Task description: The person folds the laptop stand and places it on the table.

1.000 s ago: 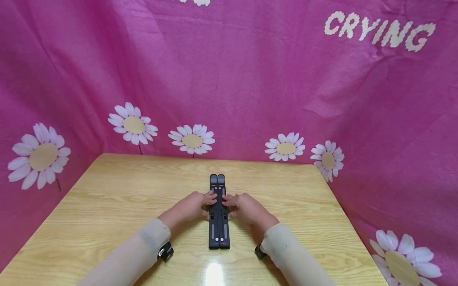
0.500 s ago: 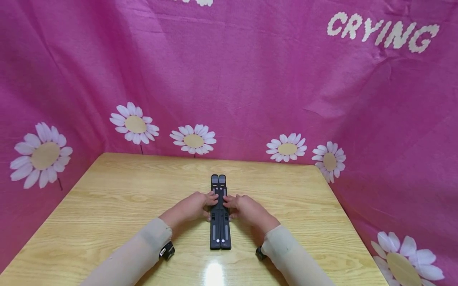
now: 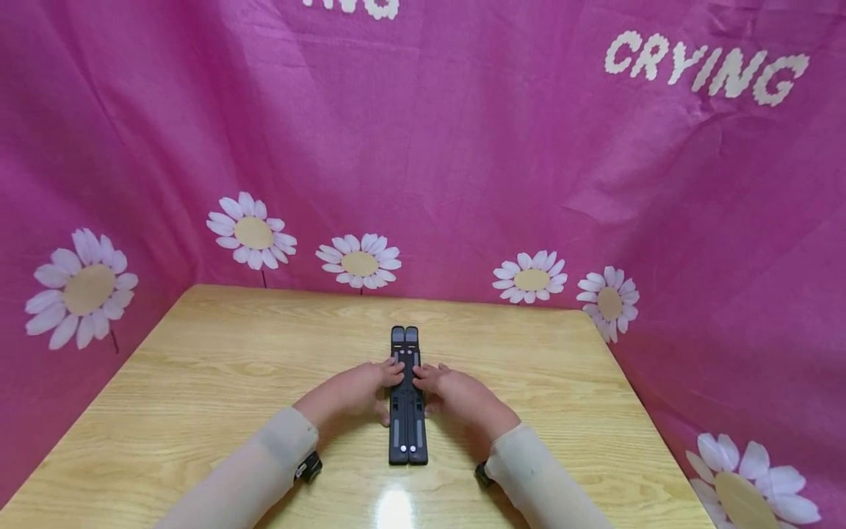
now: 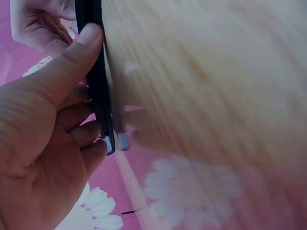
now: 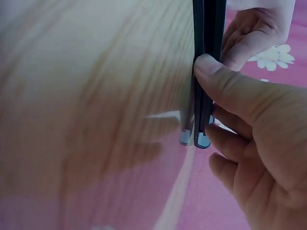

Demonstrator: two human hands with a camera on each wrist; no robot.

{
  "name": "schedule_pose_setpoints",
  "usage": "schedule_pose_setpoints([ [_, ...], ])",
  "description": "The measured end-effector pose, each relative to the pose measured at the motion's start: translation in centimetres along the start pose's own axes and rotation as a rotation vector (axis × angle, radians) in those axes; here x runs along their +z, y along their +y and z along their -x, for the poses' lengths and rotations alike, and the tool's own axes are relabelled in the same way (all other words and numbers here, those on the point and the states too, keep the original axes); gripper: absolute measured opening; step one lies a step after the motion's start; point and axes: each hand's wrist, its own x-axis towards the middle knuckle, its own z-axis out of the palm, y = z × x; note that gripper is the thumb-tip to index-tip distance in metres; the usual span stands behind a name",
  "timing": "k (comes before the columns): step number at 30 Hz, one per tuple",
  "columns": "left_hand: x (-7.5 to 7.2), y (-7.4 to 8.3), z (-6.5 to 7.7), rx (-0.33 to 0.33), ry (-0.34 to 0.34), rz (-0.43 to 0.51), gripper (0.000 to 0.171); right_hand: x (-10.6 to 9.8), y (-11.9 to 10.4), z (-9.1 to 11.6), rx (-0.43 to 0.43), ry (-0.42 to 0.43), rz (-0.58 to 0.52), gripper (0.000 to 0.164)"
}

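A black folded laptop stand (image 3: 408, 430) lies lengthwise on the wooden table, its two slim bars side by side. Grey pads and small round rivets show on its top. From the left, my left hand (image 3: 357, 387) holds the stand near its middle, fingertips on top and thumb (image 4: 72, 62) against the side. My right hand (image 3: 465, 397) grips the opposite bar in the same way, with its thumb (image 5: 223, 81) along the edge in the right wrist view. Each wrist view also shows the other hand behind the stand.
The wooden table (image 3: 264, 338) has a glossy top that reflects a bright light near the front. A pink cloth (image 3: 436, 147) printed with daisies and white letters hangs behind and along both sides. A small black device (image 3: 308, 467) sits at the left cuff.
Both thumbs have shifted slightly along the stand's sides toward its near end. The head view has tilted and turned a little; the stand stays where it lies.
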Motion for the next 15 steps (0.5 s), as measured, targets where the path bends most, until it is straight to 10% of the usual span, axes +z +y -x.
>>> schedule_pose_setpoints([
  [5, 0.3, -0.3, 0.3, 0.009, -0.027, -0.051, 0.095, -0.1, 0.2, 0.2, -0.338, 0.068, 0.645, 0.062],
  [15, 0.5, -0.7, 2.3, 0.048, 0.003, -0.016, 0.079, 0.1, 0.3, 1.1, -0.412, 0.106, 0.747, 0.045],
])
